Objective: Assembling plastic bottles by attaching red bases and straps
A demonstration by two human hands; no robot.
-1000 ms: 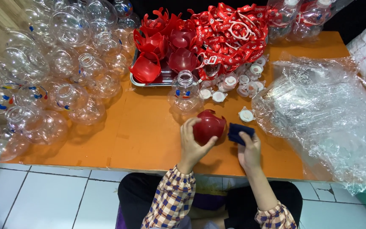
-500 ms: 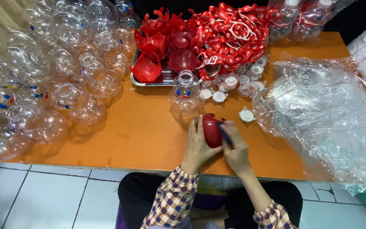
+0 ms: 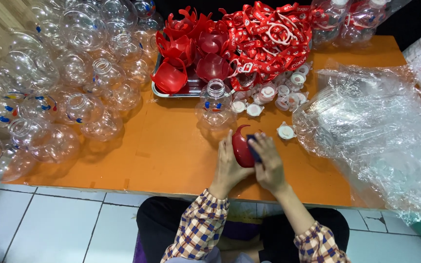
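Left hand [image 3: 227, 168] is wrapped around a red cup [image 3: 240, 146], held just above the near edge of the orange worktop [image 3: 162, 156]. Right hand [image 3: 269, 163] presses a small dark blue pad [image 3: 253, 148] against the cup's side, fingers closed on the pad. Both grips are clamped, one on each piece.

Progress, judged from the layout: one cup in hand, early to mid batch. Plenty of stock is unworked.

Just beyond the hands: one white cap [image 3: 286, 131] lying alone, and one clear round bottle [image 3: 214, 104] standing upright with blue and red marks on it.

Further back: a cluster of white caps [image 3: 269, 93], roughly ten; exact count is hard, they overlap. A metal tray [image 3: 158, 91] holds about six red cups [image 3: 171, 78], some nested, so the count is loose. Beside it is a heap of red straps [image 3: 269, 39], tangled, not countable.

Left side: a pile of clear bottles [image 3: 64, 73], twenty or more, spilling over the worktop edge. Far right corner: a few more clear bottles [image 3: 347, 19], at least three.

Right: a crumpled clear plastic bag [image 3: 376, 126], one; contents can't be made out.
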